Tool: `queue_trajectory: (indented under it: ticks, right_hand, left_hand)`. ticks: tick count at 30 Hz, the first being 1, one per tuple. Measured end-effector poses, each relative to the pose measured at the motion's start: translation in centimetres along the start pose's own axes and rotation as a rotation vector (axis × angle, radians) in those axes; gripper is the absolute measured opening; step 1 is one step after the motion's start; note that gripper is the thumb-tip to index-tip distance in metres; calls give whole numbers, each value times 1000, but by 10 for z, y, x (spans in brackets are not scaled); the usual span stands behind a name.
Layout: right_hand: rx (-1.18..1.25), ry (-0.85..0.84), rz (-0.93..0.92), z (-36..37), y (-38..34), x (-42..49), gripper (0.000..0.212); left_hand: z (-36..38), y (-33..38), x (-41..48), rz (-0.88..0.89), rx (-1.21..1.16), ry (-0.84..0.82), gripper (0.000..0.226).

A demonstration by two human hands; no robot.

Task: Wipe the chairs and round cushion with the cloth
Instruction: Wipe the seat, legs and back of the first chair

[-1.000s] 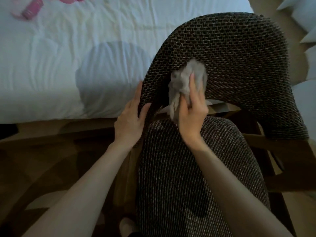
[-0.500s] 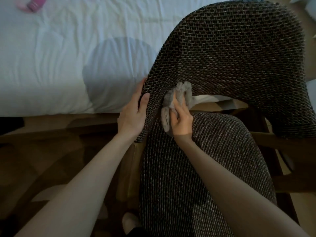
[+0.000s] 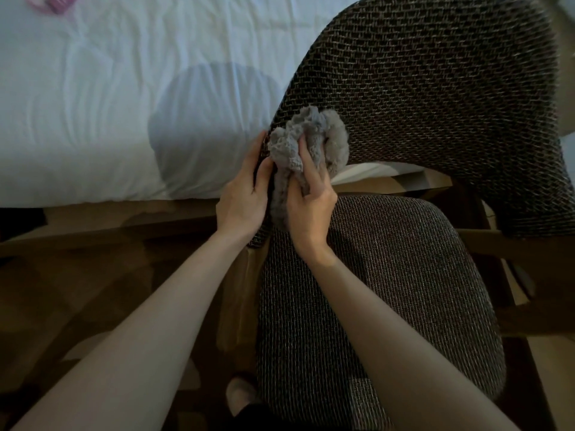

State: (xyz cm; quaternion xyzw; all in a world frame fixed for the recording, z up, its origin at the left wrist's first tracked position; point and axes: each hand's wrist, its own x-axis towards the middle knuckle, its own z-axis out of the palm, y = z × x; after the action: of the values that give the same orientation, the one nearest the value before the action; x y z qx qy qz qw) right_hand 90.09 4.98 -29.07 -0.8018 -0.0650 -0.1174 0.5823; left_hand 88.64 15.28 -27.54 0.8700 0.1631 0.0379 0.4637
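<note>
A dark woven chair stands before me, its curved backrest point(image 3: 435, 88) arching over the round seat cushion point(image 3: 389, 290). My right hand point(image 3: 311, 206) grips a crumpled grey cloth point(image 3: 308, 141) and presses it against the lower left part of the backrest's inner face. My left hand point(image 3: 244, 197) clasps the left edge of the backrest, thumb on the inner side, right beside the cloth.
A bed with a white sheet point(image 3: 109, 104) lies just behind the chair, a pink object point(image 3: 53, 1) at its far left. The chair's wooden arm point(image 3: 513, 247) runs along the right. Dark wooden floor point(image 3: 77, 290) spreads to the left. A foot point(image 3: 239, 393) shows below.
My right hand has carried the cloth down the backrest and then slightly up and left toward its left edge. My left hand has kept its hold on that edge.
</note>
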Motion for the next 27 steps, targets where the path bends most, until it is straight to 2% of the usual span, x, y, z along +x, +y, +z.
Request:
queue_trajectory:
  ticks: [2,6,8,11,13,16,19,22,25,27]
  right_hand:
    - [1,-51,105,-2,9,-13,46]
    - [61,-231,422,-17,23,-29,18]
    - [39,-200,444,-27,20,-25,17]
    - [68,-84,325,-26,-4,-34,38]
    - [107,-122,276,-12,-20,-53,49]
    - [158,-114,351,2,-25,-66,54]
    - [96,-89,370,3,-20,-67,48]
    - [8,-167,600,-1,-13,-74,23]
    - [-53,-283,785,-9,-3,-84,16]
    - [-42,-183,782,-20,-3,-78,20]
  left_hand:
    - [0,-2,0,9,0,0,47]
    - [0,-3,0,28,-5,-8,49]
    - [0,-2,0,27,-17,-4,50]
    - [-1,-4,2,21,-36,-9,50]
    - [-1,-6,3,5,-67,-31,47]
    - [-1,-5,1,7,-120,-19,51]
    - [-1,-3,1,23,-104,-7,57]
    - [-2,-2,1,43,-59,-5,58]
    - [-2,-1,-1,50,-31,-8,53]
    - [-2,0,-2,59,-24,-7,50]
